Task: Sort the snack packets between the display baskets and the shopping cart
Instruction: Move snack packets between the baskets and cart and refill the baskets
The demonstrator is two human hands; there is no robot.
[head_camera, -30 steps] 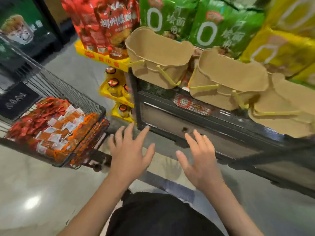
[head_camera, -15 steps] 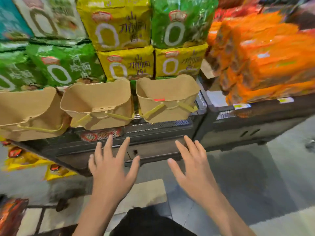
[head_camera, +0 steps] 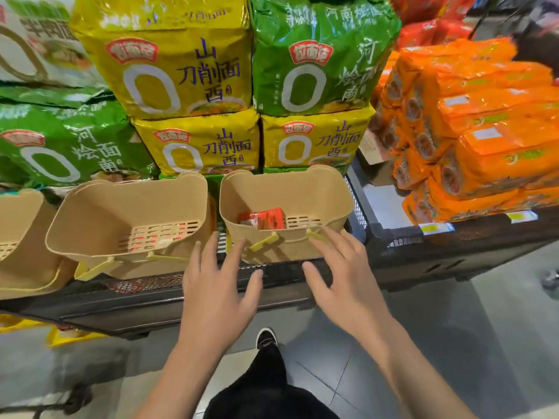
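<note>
Grey floor tiles (head_camera: 453,343) lie nearest the camera, and above them both hands are released, fingers spread and holding nothing: the left hand (head_camera: 216,293) hovers before the black shelf edge (head_camera: 145,297), the right hand (head_camera: 344,276) at the front wall of the right basket (head_camera: 332,192). Since a second ago the view has swung from the shopping cart, now out of frame, to the tan display baskets, so the next pick is probably from the right basket. One red-orange snack packet (head_camera: 263,218) lies flat inside it, glossy and crinkled; the middle basket (head_camera: 90,225) beside it appears empty, with stacked noodle bags (head_camera: 187,77) behind.
</note>
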